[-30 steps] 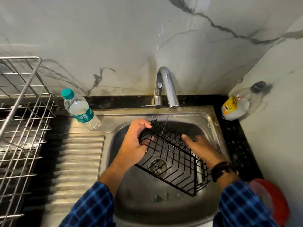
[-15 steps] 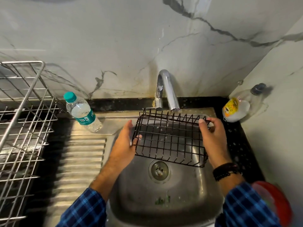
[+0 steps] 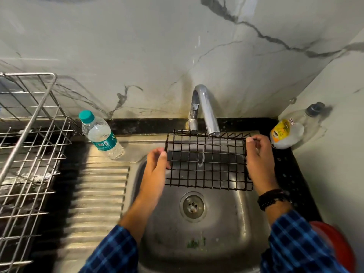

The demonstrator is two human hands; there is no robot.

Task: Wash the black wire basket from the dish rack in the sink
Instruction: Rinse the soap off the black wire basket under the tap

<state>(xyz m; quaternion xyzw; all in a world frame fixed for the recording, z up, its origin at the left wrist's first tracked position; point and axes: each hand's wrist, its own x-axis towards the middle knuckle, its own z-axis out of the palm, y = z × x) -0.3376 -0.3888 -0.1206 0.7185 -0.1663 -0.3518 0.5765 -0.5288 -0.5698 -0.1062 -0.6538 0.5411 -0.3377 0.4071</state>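
A person holds the black wire basket (image 3: 206, 160) up in the air over the sink (image 3: 232, 223), right under the tap (image 3: 204, 109). A thin line of water (image 3: 201, 156) runs from the tap down through the wires. The basket is turned so its grid faces us, and its top edge is just below the tap's mouth. The right hand (image 3: 260, 164) grips the right side of the basket, with its fingers curled round the wires. The left hand (image 3: 155, 170) is a bit blurry. Its fingers look straight and press flat on the left side of the basket, with the thumb up by the top corner. The drain (image 3: 193, 206) sits in the sink below the basket. A silver dish rack (image 3: 29, 154) stands far to the left. A water bottle (image 3: 100, 134) with a green cap stands between the rack and the sink. A soap bottle (image 3: 285, 133) lies on its side in the right corner
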